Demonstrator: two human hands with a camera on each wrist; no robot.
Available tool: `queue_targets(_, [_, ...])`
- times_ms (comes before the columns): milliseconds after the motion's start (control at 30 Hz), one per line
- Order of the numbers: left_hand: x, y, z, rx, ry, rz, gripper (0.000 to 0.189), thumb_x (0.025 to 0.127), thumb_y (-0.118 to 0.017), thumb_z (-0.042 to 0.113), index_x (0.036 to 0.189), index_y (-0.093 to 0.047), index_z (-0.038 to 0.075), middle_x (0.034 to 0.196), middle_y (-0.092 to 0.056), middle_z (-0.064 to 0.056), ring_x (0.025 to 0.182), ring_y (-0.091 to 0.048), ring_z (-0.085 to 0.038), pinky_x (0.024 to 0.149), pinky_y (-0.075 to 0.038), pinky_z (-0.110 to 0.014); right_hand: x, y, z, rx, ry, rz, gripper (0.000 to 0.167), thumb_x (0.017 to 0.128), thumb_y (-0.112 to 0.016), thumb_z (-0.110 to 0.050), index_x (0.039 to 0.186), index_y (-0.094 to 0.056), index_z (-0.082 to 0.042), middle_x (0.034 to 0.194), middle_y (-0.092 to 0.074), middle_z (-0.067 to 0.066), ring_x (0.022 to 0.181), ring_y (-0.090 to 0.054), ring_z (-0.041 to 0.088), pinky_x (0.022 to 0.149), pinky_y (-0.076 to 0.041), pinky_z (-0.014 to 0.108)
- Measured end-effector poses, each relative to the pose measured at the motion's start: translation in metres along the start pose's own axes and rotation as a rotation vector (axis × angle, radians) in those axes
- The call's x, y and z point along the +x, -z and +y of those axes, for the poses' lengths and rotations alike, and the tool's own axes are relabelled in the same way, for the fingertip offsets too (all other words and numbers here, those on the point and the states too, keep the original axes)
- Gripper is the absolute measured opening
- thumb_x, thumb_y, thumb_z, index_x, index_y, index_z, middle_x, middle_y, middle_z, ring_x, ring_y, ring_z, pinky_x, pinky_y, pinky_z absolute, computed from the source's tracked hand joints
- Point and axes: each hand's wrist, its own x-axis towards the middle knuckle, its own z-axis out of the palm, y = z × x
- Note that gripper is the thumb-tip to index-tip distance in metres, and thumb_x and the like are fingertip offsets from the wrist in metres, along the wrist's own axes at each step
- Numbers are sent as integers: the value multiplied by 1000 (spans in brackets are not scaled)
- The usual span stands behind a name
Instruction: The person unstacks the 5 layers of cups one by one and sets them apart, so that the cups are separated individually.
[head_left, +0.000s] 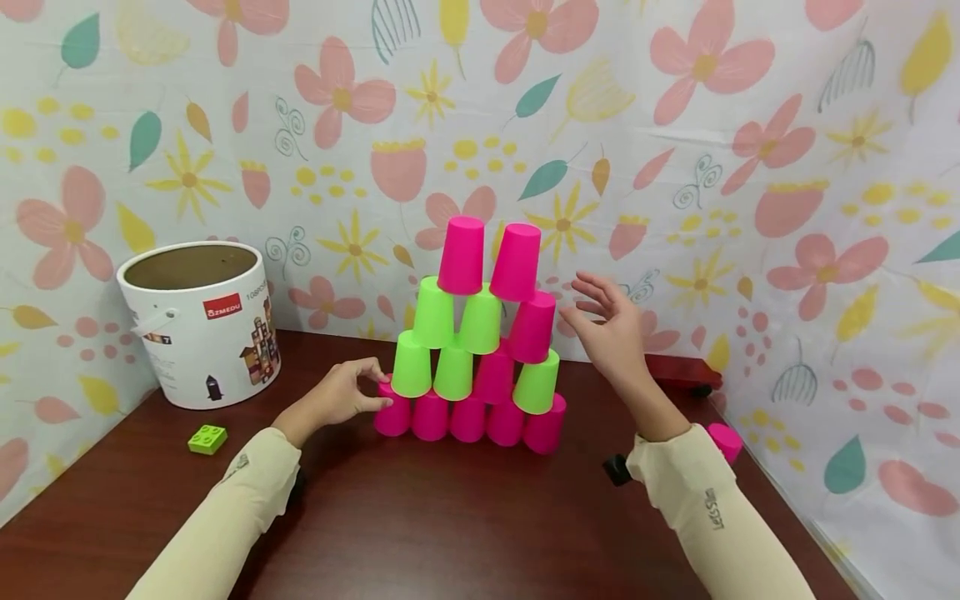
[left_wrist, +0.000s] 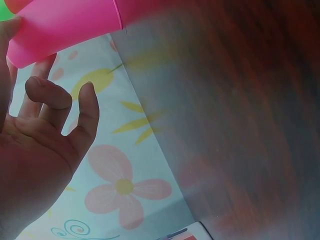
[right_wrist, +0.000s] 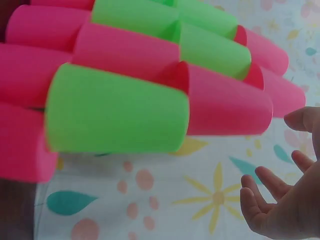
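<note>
Upside-down pink and green cups are stacked in a stepped wall on the table. Several pink cups form the bottom row, and two stand on top, an upper left pink cup [head_left: 461,254] and an upper right pink cup [head_left: 516,262]. At the wall's lower left end my left hand [head_left: 347,392] pinches the end pink cup [head_left: 392,417] near its top; the left wrist view shows thumb and fingers around that cup [left_wrist: 70,30]. My right hand [head_left: 611,333] is raised with loosely bent fingers, beside the wall's upper right and apart from the third-row pink cup [head_left: 533,327].
A white bucket [head_left: 202,333] stands at the back left, with a green toy brick [head_left: 207,439] in front of it. Behind my right forearm lies a red object [head_left: 684,375]. Another pink cup [head_left: 726,442] is by the right table edge, partly hidden by the sleeve.
</note>
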Motion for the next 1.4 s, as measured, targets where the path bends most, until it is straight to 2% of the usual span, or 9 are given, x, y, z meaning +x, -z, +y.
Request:
queue_targets(233, [0, -1, -2, 3, -4, 2, 30, 75, -88, 17, 91, -63, 14, 99, -72, -3, 104, -63, -32, 90, -48, -54, 18, -18, -22, 35, 30, -58, 60, 91, -72, -23, 147, -47, -23, 141, -55, 6, 115, -58, 32, 89, -50, 37])
queue_targets(300, [-1, -2, -2, 1, -5, 7, 30, 75, -88, 17, 91, -63, 14, 99, -72, -4, 103, -63, -30, 90, -49, -54, 21, -23, -33, 34, 46, -78, 61, 91, -71, -19, 147, -47, -20, 142, -53, 9, 114, -57, 33, 91, -48, 41])
queue_targets(467, [-1, -3, -2, -12, -4, 12, 29, 76, -87, 16, 92, -63, 14, 100, -72, -4, 103, -62, -31, 91, -48, -55, 32, -33, -44, 11, 96, -96, 63, 90, -72, -21, 148, -47, -23, 144, -51, 8, 114, -56, 31, 91, -47, 44])
queue_targets(533, [-1, -4, -3, -10, -1, 9, 30, 76, -88, 16, 92, -63, 14, 100, -72, -4, 102, -62, -30, 90, -49, -54, 37, -36, -42, 13, 106, -109, 63, 90, -73, -24, 147, -47, -28, 144, -51, 4, 114, -56, 28, 89, -49, 43])
queue_targets(733, [-2, -4, -4, -6, 3, 6, 30, 75, -88, 17, 91, -63, 15, 99, -72, -3, 102, -62, -27, 89, -50, -52, 41, -40, -44, 34, 110, -148, 58, 91, -71, -20, 145, -50, -21, 137, -56, 9, 109, -60, 29, 80, -56, 38])
queue_targets(900, [0, -3, -3, -3, -10, 6, 30, 75, -88, 16, 92, -63, 13, 98, -71, -3, 102, -62, -29, 90, -48, -54, 41, -41, -44, 57, 121, -131, 54, 91, -71, -16, 142, -53, -15, 127, -61, 13, 100, -65, 31, 76, -57, 35])
queue_targets(1133, [0, -4, -4, 1, -7, 0, 30, 75, -88, 17, 91, -63, 15, 97, -72, -2, 101, -63, -27, 89, -49, -52, 40, -40, -43, 73, 127, -118, 52, 90, -73, -15, 139, -55, -16, 125, -62, 12, 98, -67, 30, 73, -58, 37])
queue_targets(1400, [0, -4, -4, -10, 3, 1, 30, 75, -88, 17, 93, -64, 14, 98, -72, -4, 103, -62, -33, 89, -48, -54, 37, -32, -43, 89, 199, -41, 50, 88, -74, -13, 135, -58, -13, 122, -63, 12, 91, -68, 28, 72, -57, 30])
